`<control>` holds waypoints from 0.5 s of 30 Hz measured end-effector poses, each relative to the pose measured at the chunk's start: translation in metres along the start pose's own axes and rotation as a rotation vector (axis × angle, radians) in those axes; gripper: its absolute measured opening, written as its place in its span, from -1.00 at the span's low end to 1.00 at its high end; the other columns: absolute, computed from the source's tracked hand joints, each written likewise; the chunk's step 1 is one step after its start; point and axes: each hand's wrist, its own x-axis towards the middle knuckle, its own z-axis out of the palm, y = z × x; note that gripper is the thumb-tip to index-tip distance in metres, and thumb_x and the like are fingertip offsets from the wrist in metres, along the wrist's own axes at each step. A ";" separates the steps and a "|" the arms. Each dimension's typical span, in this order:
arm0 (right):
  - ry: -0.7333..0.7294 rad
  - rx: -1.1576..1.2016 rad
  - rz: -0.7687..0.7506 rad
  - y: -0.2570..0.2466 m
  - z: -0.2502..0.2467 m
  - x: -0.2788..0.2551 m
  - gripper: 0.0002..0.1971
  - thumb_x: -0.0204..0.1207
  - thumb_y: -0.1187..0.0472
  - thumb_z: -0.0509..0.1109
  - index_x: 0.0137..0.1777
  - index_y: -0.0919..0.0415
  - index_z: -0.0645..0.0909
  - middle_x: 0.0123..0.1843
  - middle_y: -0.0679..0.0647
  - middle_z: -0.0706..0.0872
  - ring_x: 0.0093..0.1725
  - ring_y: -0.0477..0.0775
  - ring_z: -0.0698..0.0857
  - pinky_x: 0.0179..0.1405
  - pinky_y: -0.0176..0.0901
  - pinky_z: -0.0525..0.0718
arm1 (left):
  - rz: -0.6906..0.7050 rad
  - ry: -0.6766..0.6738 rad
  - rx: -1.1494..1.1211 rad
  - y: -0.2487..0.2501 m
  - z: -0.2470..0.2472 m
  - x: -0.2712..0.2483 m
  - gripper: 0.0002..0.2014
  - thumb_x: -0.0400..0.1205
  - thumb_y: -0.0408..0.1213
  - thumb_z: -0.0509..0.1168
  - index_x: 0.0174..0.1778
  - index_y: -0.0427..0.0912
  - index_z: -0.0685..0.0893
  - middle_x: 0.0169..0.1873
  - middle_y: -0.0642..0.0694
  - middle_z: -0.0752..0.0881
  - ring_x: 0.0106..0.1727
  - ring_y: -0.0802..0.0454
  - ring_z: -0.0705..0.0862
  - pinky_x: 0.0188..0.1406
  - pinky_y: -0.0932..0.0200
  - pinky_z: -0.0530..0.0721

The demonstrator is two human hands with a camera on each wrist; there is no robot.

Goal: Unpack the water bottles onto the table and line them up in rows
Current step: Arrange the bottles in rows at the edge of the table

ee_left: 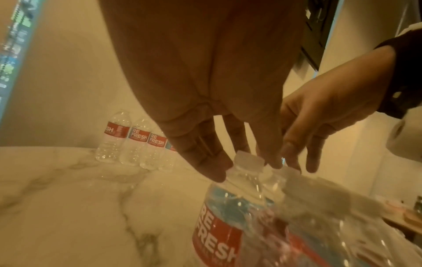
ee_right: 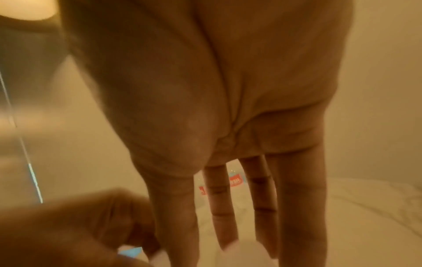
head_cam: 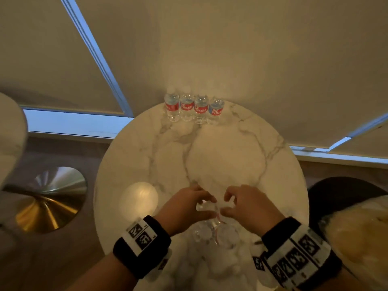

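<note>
Four clear water bottles with red labels [head_cam: 194,108] [ee_left: 137,142] stand side by side at the far edge of the round marble table [head_cam: 231,154] [ee_left: 57,198]. A plastic-wrapped pack of bottles [head_cam: 216,234] [ee_left: 319,225] sits at the near edge. My left hand [head_cam: 201,204] [ee_left: 245,165] pinches the white-capped neck of the pack's front bottle [ee_left: 242,182], thumb on one side and fingers on the other. My right hand [head_cam: 227,203] [ee_left: 294,159] [ee_right: 228,234] reaches down with straight fingers onto the neighbouring cap.
A second table's marble top [head_cam: 10,133] and its gold disc base [head_cam: 48,198] are at the left. A dark chair [head_cam: 336,196] stands at the right. Closed blinds and window sills [head_cam: 73,122] run behind the table. Bare marble lies between pack and row.
</note>
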 end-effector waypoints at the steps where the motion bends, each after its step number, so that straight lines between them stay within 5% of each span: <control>1: -0.023 -0.027 0.006 0.006 0.009 -0.002 -0.68 0.42 -0.07 0.49 0.15 -0.06 0.59 0.01 0.00 0.57 -0.05 0.08 0.61 -0.22 -0.18 0.44 | 0.006 0.003 0.022 -0.002 0.004 0.001 -0.63 0.52 0.10 0.46 0.22 0.14 0.71 0.14 0.08 0.64 0.05 0.17 0.65 0.06 0.20 0.70; 5: 0.018 -0.055 -0.023 0.018 0.025 0.001 -0.72 0.46 0.06 0.46 0.11 -0.07 0.49 -0.07 -0.03 0.47 -0.16 0.06 0.53 -0.43 -0.27 0.32 | 0.032 0.025 0.049 -0.007 0.011 0.006 -0.66 0.54 -0.04 0.48 0.22 0.05 0.68 0.12 0.01 0.58 0.03 0.06 0.63 0.07 0.12 0.72; 10: 0.092 0.006 -0.049 0.011 0.006 0.035 -0.78 0.48 0.07 0.45 0.08 0.04 0.56 -0.09 0.00 0.49 -0.09 0.06 0.49 -0.17 -0.17 0.37 | -0.007 0.132 0.049 -0.012 -0.005 0.019 -0.69 0.57 -0.13 0.46 0.21 -0.07 0.69 0.09 -0.06 0.60 -0.09 0.01 0.68 0.01 0.10 0.72; 15: 0.141 -0.009 -0.086 -0.012 -0.023 0.104 -0.75 0.47 0.10 0.48 0.10 0.11 0.61 -0.10 0.06 0.48 0.06 0.21 0.61 -0.10 -0.14 0.42 | -0.091 0.229 0.053 -0.029 -0.048 0.058 -0.71 0.54 -0.16 0.48 0.17 -0.09 0.72 0.02 -0.07 0.59 -0.16 -0.01 0.67 -0.04 0.15 0.68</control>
